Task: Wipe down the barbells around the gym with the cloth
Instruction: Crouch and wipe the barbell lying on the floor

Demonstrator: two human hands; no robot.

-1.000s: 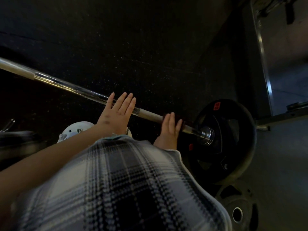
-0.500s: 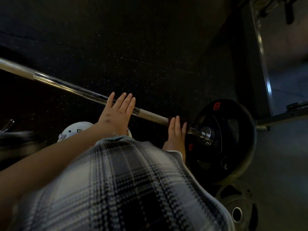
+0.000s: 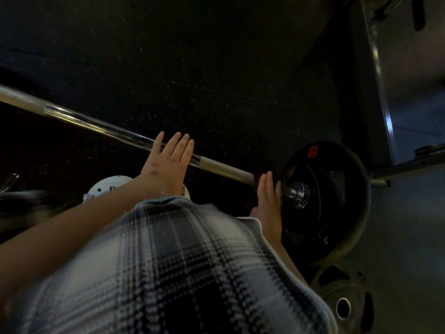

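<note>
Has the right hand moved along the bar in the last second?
Yes. The right hand has slid along the silver steel barbell shaft toward the round black weight plate, which stayed put.

Black plate (image 3: pixel 310 239), red label (image 3: pixel 313 151); black-white plaid garment (image 3: pixel 180 261).

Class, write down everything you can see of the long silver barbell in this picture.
The long silver metal barbell slants from the left edge down to the right over dark speckled flooring. Its shaft shows shiny and dull bands. At the right end a shiny steel collar holds a black round weight plate with a red label. The left hand rests flat on the shaft; the right hand lies over it beside the collar, on a dark patch, perhaps the cloth.
</note>
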